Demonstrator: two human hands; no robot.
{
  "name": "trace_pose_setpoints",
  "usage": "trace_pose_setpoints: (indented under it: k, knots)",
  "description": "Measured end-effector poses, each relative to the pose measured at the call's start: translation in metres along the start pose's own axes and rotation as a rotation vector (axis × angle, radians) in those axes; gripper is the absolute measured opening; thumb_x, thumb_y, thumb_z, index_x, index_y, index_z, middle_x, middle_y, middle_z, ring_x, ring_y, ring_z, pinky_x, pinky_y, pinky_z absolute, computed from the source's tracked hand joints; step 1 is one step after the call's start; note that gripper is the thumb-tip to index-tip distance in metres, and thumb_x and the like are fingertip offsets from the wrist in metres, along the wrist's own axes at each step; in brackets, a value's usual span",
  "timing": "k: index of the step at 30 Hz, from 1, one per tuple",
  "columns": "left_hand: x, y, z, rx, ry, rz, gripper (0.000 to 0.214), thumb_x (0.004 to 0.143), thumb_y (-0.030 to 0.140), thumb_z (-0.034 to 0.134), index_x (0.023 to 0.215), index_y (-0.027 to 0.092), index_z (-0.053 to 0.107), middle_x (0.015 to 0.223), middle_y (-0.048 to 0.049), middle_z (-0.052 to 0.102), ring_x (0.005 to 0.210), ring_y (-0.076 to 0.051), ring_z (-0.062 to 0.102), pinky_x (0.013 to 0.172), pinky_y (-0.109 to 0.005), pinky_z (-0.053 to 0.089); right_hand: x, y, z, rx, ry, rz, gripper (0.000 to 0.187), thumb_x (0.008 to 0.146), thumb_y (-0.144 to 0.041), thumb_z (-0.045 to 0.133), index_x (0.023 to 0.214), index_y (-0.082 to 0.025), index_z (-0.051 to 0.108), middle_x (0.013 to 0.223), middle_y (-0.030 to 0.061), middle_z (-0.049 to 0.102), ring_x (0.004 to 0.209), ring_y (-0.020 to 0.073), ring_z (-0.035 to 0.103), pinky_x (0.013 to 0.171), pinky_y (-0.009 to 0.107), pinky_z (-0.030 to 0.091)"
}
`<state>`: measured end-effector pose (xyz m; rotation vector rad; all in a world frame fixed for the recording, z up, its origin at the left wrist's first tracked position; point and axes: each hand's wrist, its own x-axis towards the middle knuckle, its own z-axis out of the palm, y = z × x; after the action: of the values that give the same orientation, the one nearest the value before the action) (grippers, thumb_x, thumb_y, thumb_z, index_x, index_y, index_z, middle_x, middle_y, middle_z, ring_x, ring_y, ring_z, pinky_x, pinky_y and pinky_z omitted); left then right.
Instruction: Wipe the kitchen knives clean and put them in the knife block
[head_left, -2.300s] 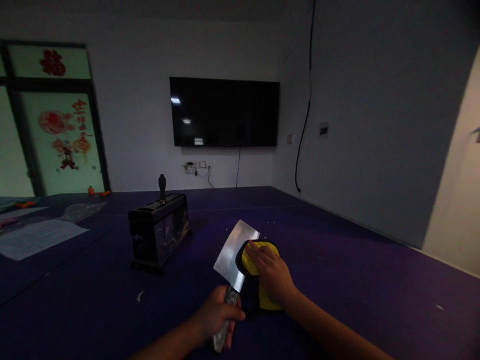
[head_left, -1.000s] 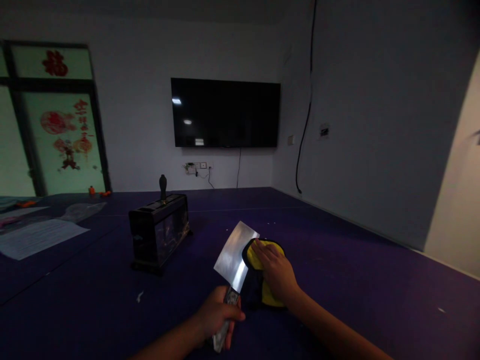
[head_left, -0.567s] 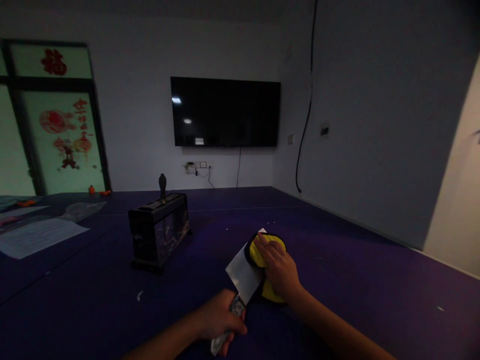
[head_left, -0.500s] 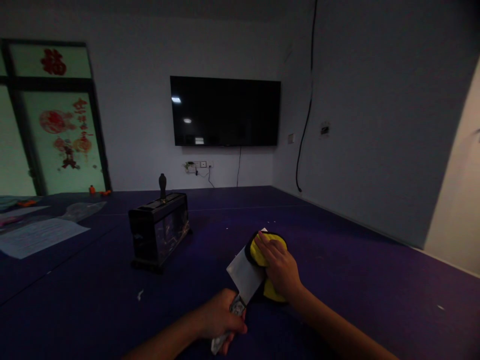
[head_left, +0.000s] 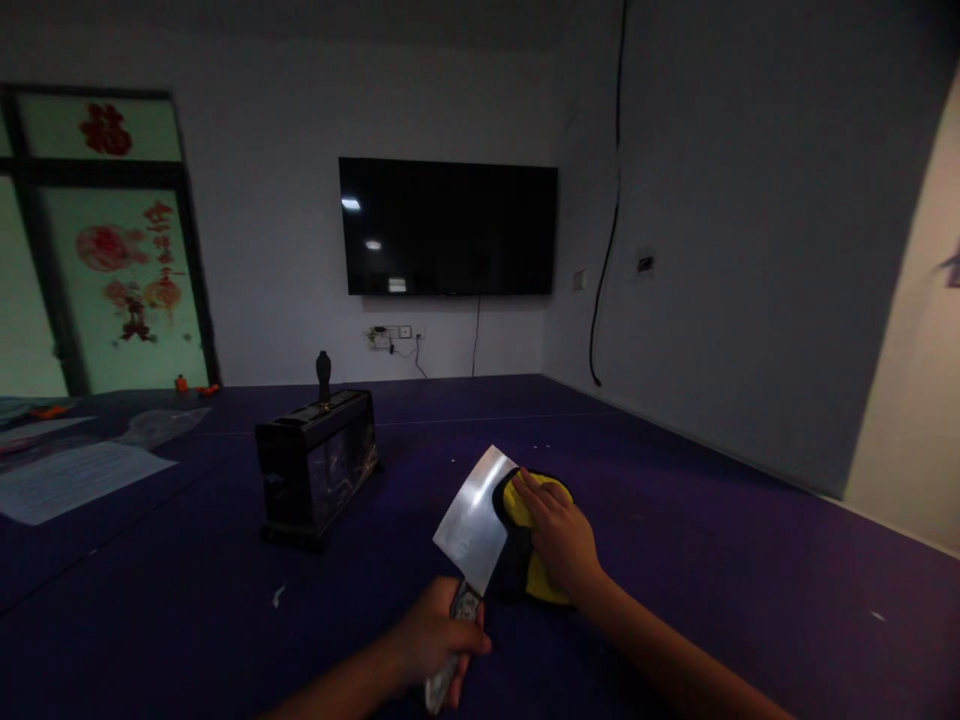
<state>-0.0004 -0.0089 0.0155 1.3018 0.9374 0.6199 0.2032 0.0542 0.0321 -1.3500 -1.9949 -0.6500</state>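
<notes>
Cleaver [head_left: 474, 515] held up over the near middle of the table [head_left: 697, 560], not far from the near edge. Its wide shiny blade tilts up and away to the right, flat face toward the camera, and the handle [head_left: 448, 678] points down toward the person. Left hand [head_left: 433, 640] comes in from the bottom edge with the forearm angled up-right, fingers curled tight round the handle just under the blade, knuckles to the left. Right hand [head_left: 562, 540] reaches in from the lower right, wrist straight, palm down. Its fingers lie close together over a yellow cloth [head_left: 535, 588] with a dark border, holding it against the right side of the blade up near the top corner; thumb hidden behind the cloth. The cloth bunches under the palm and hangs a bit below it, touching the blade; cannot tell if it touches the table. Further back and left of the hands, well apart from them, a black knife holder [head_left: 315, 465] stands on the table, box-shaped with a glossy front pane. One dark knife handle [head_left: 323, 374] sticks upright out of its top at the far end. The inside is too dark to read. White papers [head_left: 64, 478] lie toward the left edge of the table, with small orange bits [head_left: 196, 386] near the far left corner. On the back wall there is a dark TV [head_left: 448, 226] with sockets [head_left: 395, 332] below it. A black cable [head_left: 604, 250] runs down the right wall, and a glass door with red cut-outs [head_left: 124, 270] is at left.
</notes>
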Motion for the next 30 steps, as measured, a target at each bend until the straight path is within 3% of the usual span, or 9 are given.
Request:
trace_pose_setpoints:
  k: [9,18,25,30]
  knots:
    - [0.004,-0.006,-0.005,-0.013,0.025,-0.004,0.034,0.053,0.027,0.063,0.077,0.020,0.040,0.035,0.0089,0.042,0.027,-0.009,0.039,0.033,-0.015,0.024,-0.002,-0.001,0.000,0.010,0.018,0.001,0.065,0.057,0.005,0.039,0.117,-0.016,0.051,0.123,0.0046,0.051,0.099,0.0204,0.049,0.081,0.031,0.044]
    - [-0.006,0.020,0.000,0.279,-0.171,-0.118,0.019,0.053,0.014,0.054,0.068,0.019,0.043,0.036,0.0085,0.044,0.028,-0.008,0.038,0.033,-0.016,0.026,0.001,0.008,-0.005,-0.034,0.147,-0.002,0.075,0.055,0.002,0.038,0.126,-0.019,0.040,0.130,0.0009,0.043,0.103,0.0216,0.046,0.086,0.035,0.042]
    - [-0.005,0.017,0.000,0.276,-0.132,-0.106,0.019,0.052,0.014,0.054,0.068,0.018,0.045,0.036,0.0089,0.044,0.027,-0.007,0.036,0.032,-0.016,0.026,0.003,0.007,-0.007,-0.029,0.144,-0.004,0.072,0.057,0.004,0.037,0.125,-0.019,0.041,0.130,0.0003,0.043,0.101,0.0211,0.046,0.086,0.034,0.042]
    - [-0.003,0.006,0.001,0.139,-0.024,-0.053,0.023,0.052,0.019,0.059,0.069,0.018,0.045,0.037,0.0096,0.044,0.028,-0.006,0.037,0.033,-0.015,0.025,0.002,0.007,-0.004,-0.046,0.101,0.001,0.066,0.058,0.005,0.039,0.121,-0.016,0.047,0.126,0.0031,0.048,0.101,0.0210,0.047,0.085,0.032,0.043]
